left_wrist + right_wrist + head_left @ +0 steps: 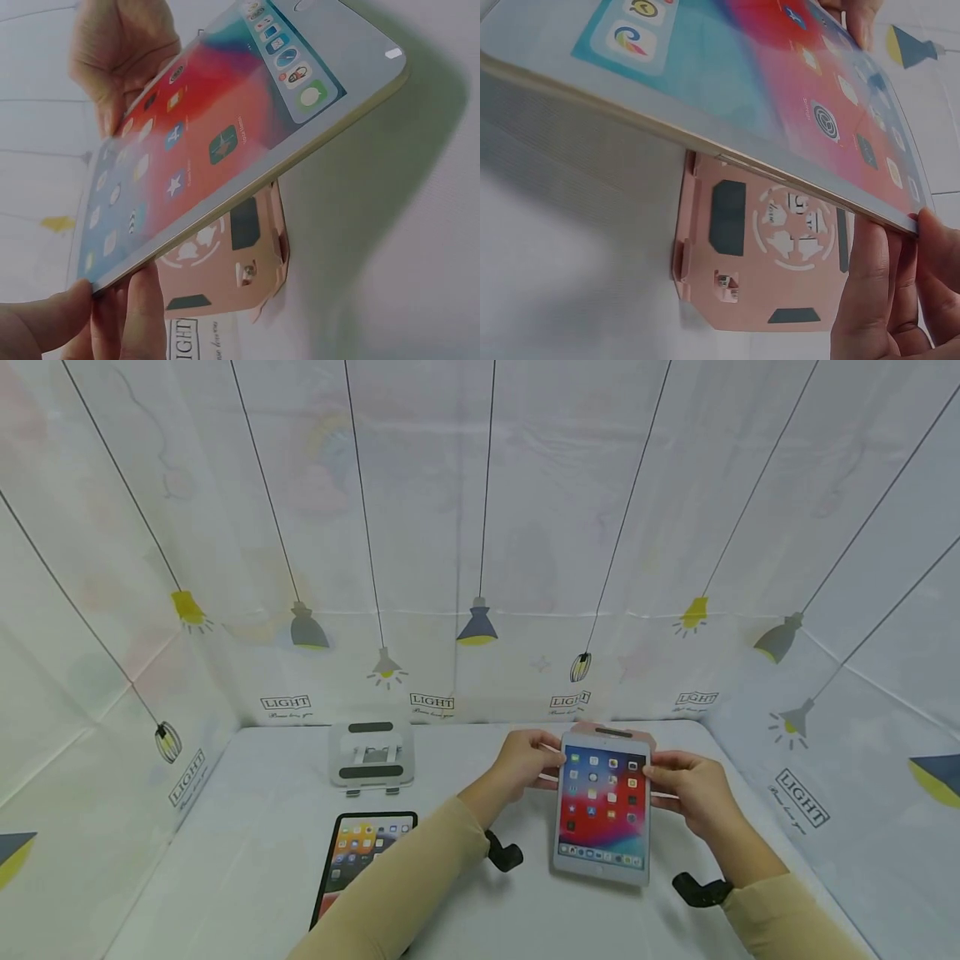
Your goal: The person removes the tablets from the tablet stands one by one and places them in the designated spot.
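Left hand [525, 764] and right hand [686, 787] each grip a long edge of a white tablet [602, 807], held over a pink stand [769, 255] right of table centre; long axis twelve to six, home button at six. Curtain [480, 527] reads "LIGHT"

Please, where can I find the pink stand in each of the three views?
Head view: the pink stand shows only as a strip behind the top edge of the white tablet, centre right.
Left wrist view: the stand is lower centre, under the tablet.
Right wrist view: it fills the lower centre, below the tablet's edge.
Shared landmark: the tablet's red and blue screen.
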